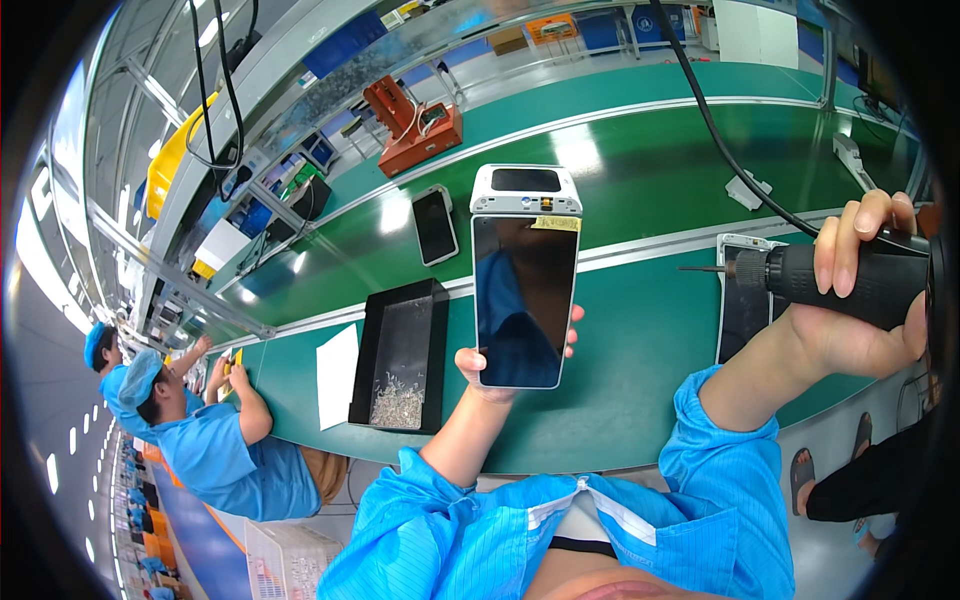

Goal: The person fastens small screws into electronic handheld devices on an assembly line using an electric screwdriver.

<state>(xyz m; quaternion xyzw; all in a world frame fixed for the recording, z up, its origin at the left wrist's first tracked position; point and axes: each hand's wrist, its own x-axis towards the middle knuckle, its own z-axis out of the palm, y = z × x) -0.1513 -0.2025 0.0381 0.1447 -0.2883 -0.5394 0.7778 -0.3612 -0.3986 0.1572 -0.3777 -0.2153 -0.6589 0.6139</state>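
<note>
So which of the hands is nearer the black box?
Left: the left hand is just right of the black box; the right hand, with the screwdriver, is much farther right.

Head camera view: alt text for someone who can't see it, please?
A person's left hand holds a dark-screened white device; the right hand grips a black screwdriver. A black tray of small pieces sits on the green bench.

A matte green workbench (620, 425) bears a black tray (408, 310) of small pale parts (397, 403), with a white sheet (338, 378) just beside it at left and a dark-screened device (742, 318) at right; beyond a metal rail (640, 253), a glossy green surface (655, 165) carries a second dark-screened device (435, 228) and a small white object (748, 190)
</note>
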